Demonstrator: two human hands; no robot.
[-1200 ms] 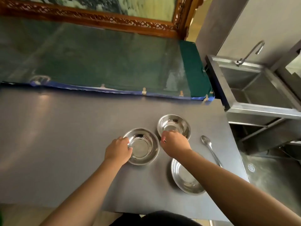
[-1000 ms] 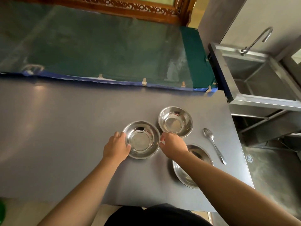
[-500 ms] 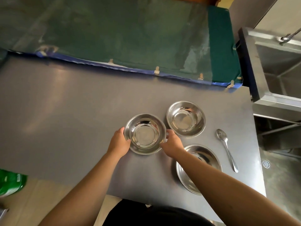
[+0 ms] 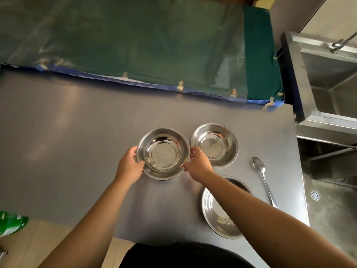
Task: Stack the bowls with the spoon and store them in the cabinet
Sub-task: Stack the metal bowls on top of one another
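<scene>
— Change since a second ago?
— Left hand (image 4: 129,167) and right hand (image 4: 197,165) now clamped on opposite rims of left bowl (image 4: 163,153), apparently raised off grey table (image 4: 77,142); stacking begun.
— Remaining stock, left to right?
— Second bowl (image 4: 214,145), just beside. Wide shallow bowl (image 4: 222,215), nearer, part-hidden by forearm. Spoon (image 4: 263,178), flat, far right. All round polished steel, mirror-smooth.

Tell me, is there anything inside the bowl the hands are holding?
No, the held bowl looks empty and shiny between the left hand and right hand. What is underneath it stays hidden.
</scene>
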